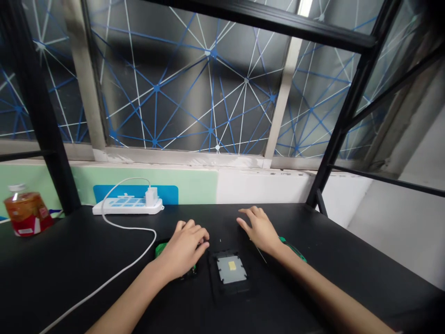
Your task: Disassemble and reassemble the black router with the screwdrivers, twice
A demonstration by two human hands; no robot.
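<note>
Item, L hand (186, 248): yours, palm down nr centre of table (333, 260), over a green piece (160, 249) in a dark tray (189, 273). Fingers bent, held fairly close, thumb tip nr index; can't tell if you pinch anything, as hand covers most of tray.

Item, R hand (259, 227): yours, farther toward table's far edge, R of centre. Fingers loosely spread, thumb well apart from index. Thin rod (261, 255) slants just beside your wrist; can't tell if touching.

Item, grey plate (232, 269), qty 1: flat in black case (222, 293), btwn your forearms, toward table's near edge, just R of tray. Small yellow sticker (232, 266) on plate, approx mid.

Item, green strip (294, 249), qty 1: on table, partly hidden by your R forearm.

Item, power strip (118, 205), white: along table's far edge, L of centre, w/ white charger (151, 196) plugged in its R end. White cable (137, 228) runs from charger, loops over strip, curves down to table's near L side.

Item, bottle (28, 213): orange contents, red label, white cap; upright nr far L corner.

Item, black posts (325, 169): at table's far L & R corners; window (194, 93) w/ blue & white lines behind.
</note>
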